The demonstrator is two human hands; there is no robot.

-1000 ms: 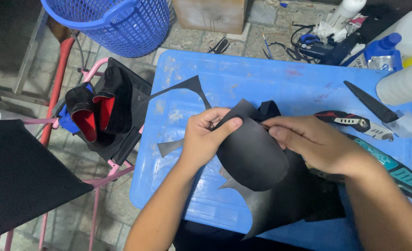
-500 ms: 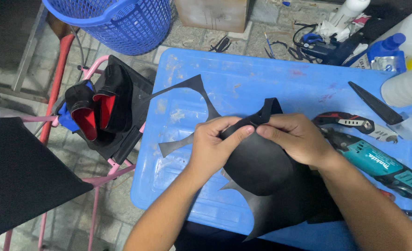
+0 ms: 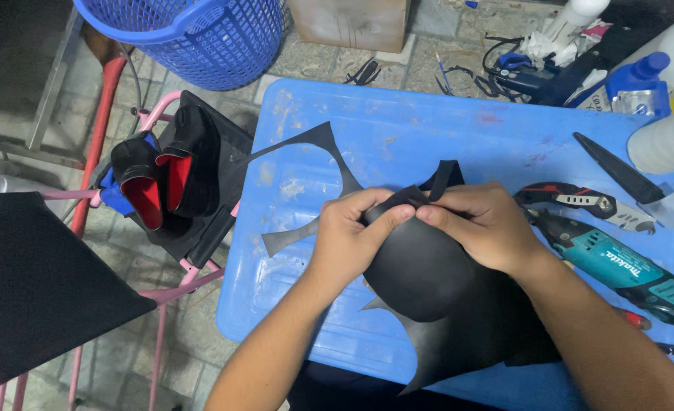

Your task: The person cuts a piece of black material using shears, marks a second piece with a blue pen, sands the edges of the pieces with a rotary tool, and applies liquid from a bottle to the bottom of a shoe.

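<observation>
**Head view: two hands pinch a domed black foam piece over a blue lid**

Head view looks down on a blue plastic lid [image 3: 398, 144] used as a work surface. Both hands meet at the top edge of a rounded black foam piece [image 3: 421, 270], which sits near the middle of the lid, just in front of the person. The left hand [image 3: 350, 236] is closed on the foam's upper edge, thumb on top and fingers curled under. The right hand [image 3: 485, 224] grips the same edge from the other side, its fingertips touching the left thumb. A narrow black strip [image 3: 441, 179] sticks up just behind the knuckles.

Under the dome lies a flat black sheet with pointed cut-outs [image 3: 459, 342], reaching the lid's near edge. A thin curved black offcut [image 3: 329, 152] lies on the lid to the left of the hands.

Right of the right hand lie a red-and-black utility knife [image 3: 580, 202], a teal rotary tool [image 3: 618, 266] and a black blade [image 3: 618, 169]. On the floor to the left are a blue basket [image 3: 192, 38] and a pink stool [image 3: 162, 114] carrying black-and-red shoes [image 3: 162, 183].
</observation>
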